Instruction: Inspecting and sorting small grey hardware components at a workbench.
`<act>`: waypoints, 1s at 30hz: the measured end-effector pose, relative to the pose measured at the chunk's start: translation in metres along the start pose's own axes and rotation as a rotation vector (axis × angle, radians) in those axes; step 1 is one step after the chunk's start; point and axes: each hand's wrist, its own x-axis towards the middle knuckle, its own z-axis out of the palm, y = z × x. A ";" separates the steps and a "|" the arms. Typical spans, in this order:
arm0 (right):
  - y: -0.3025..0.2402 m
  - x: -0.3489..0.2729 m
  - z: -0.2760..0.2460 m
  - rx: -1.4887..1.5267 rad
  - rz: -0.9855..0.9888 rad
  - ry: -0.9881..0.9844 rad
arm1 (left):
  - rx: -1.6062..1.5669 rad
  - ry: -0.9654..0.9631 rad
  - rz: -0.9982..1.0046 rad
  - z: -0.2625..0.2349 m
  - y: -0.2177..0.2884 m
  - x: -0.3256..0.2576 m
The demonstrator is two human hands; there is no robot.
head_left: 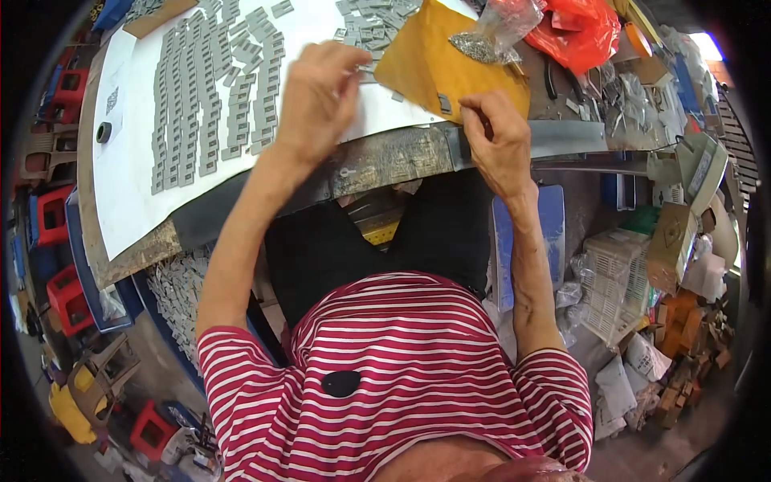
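Note:
Over the white sheet (132, 193), my left hand (317, 100) is closed, its fingertips pinched near loose grey pieces; what it holds, if anything, is hidden. My right hand (502, 140) hovers at the table's front edge, thumb and fingers pinched together, with nothing I can make out between them. Just left of its fingertips, a small grey rectangular piece (444, 103) lies on a yellow-brown sheet (418, 60). Many similar flat grey pieces (189, 104) with small openings are lined up in columns on the white sheet to the left. A clear bag of tiny metal parts (482, 46) rests on the yellow-brown sheet.
A red plastic bag (578, 40) and dark-handled pliers (552, 78) lie at the table's right. A black ring (103, 132) sits at the far left. Below are a tray of grey pieces (181, 301), red stools (71, 297) and a white crate (614, 281).

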 end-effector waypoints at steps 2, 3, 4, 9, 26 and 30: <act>0.007 0.002 0.001 -0.139 -0.066 -0.076 | 0.044 -0.021 0.071 0.014 0.021 -0.013; 0.010 0.002 0.001 -0.143 -0.070 -0.080 | 0.050 -0.092 0.071 0.021 0.028 -0.020; 0.013 0.001 0.001 -0.168 -0.094 -0.133 | 0.081 -0.114 0.097 0.028 0.033 -0.023; 0.018 0.003 0.003 -0.194 -0.164 -0.205 | 0.198 -0.164 0.137 0.048 0.041 -0.031; 0.025 0.006 0.005 -0.340 -0.327 -0.261 | 0.259 -0.203 0.119 0.054 0.037 -0.034; 0.025 0.007 0.005 -0.332 -0.353 -0.267 | 0.251 -0.198 0.116 0.054 0.036 -0.036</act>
